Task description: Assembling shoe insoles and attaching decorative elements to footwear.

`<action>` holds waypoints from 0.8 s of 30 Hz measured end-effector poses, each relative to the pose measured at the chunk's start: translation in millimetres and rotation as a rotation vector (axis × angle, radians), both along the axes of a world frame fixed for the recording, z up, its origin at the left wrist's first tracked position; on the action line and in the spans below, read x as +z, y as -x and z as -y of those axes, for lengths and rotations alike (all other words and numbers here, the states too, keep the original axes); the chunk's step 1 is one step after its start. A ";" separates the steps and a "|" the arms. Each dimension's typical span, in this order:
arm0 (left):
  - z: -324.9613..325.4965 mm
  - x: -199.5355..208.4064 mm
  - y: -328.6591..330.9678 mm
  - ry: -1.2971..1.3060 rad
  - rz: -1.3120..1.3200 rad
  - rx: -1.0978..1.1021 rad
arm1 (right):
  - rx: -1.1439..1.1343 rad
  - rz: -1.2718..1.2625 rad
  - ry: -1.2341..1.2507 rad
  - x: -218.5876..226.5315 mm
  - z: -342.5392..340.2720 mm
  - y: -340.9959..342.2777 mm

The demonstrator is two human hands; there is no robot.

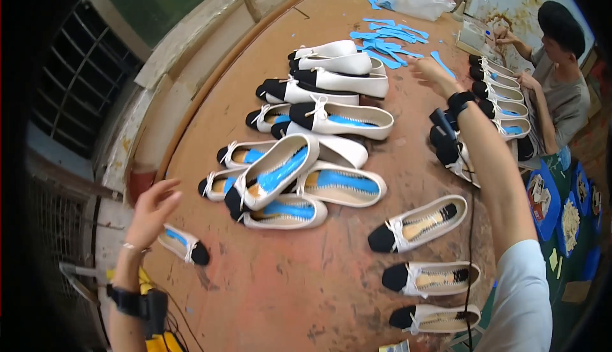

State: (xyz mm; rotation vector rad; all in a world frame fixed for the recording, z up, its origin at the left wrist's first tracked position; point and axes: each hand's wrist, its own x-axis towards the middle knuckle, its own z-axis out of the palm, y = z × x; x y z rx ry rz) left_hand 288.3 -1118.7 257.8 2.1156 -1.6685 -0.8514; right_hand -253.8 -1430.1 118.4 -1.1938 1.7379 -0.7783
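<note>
My left hand (155, 214) is raised at the left edge of the table, fingers apart, with nothing in it. Just below it lies a single white flat shoe (183, 245) with a black toe and blue insole. My right hand (431, 73) stretches far across the table, fingers extended beside a scatter of blue insoles (389, 51), none visibly held. Between my hands is a heap of white ballet flats (344, 122) with black toes and bows; several show blue insoles. Nearer me on the right, a row of three flats (421, 224) shows tan insoles without blue.
At the right a co-worker (564, 84) sits beside a line of similar flats (500, 91). Blue trays (542, 199) with small pieces stand lower right. A plastic bag (417, 1) lies at the far end. A dark cable (470, 250) hangs by my right arm.
</note>
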 end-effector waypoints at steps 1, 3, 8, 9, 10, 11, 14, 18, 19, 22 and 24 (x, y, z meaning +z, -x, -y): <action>30.3 -33.2 1.3 0.049 -0.053 -0.078 | 0.007 0.003 0.019 -17.2 16.7 -8.8; 78.1 -94.5 -3.6 0.050 -0.083 -0.091 | -0.001 0.008 0.170 -48.8 45.3 -29.9; 164.6 -192.7 5.0 0.121 -0.186 -0.163 | 0.223 0.046 0.386 -81.1 117.6 -82.1; 176.9 -202.8 10.8 0.082 -0.205 -0.140 | 0.226 0.096 0.432 -86.2 131.8 -95.3; 187.0 -210.4 17.2 0.072 -0.257 -0.153 | 0.327 0.380 0.374 -92.1 138.1 -98.4; 196.4 -215.5 23.3 0.067 -0.268 -0.144 | 0.321 0.301 0.353 -94.7 147.1 -101.8; 211.8 -221.2 36.5 0.113 -0.180 -0.300 | 0.479 0.118 0.385 -99.6 160.9 -102.2; 226.3 -219.5 39.7 0.079 -0.068 -0.220 | 0.625 -0.080 0.338 -89.1 157.3 -92.5; 229.0 -220.3 39.9 0.109 0.107 -0.300 | 0.618 -0.169 0.277 -85.3 153.3 -93.5; 234.6 -226.3 41.1 0.267 0.302 -0.551 | 0.717 -0.156 0.211 -76.3 138.7 -104.2; 234.6 -230.3 41.4 0.286 0.380 -0.628 | 0.736 -0.194 0.341 -74.6 125.8 -111.0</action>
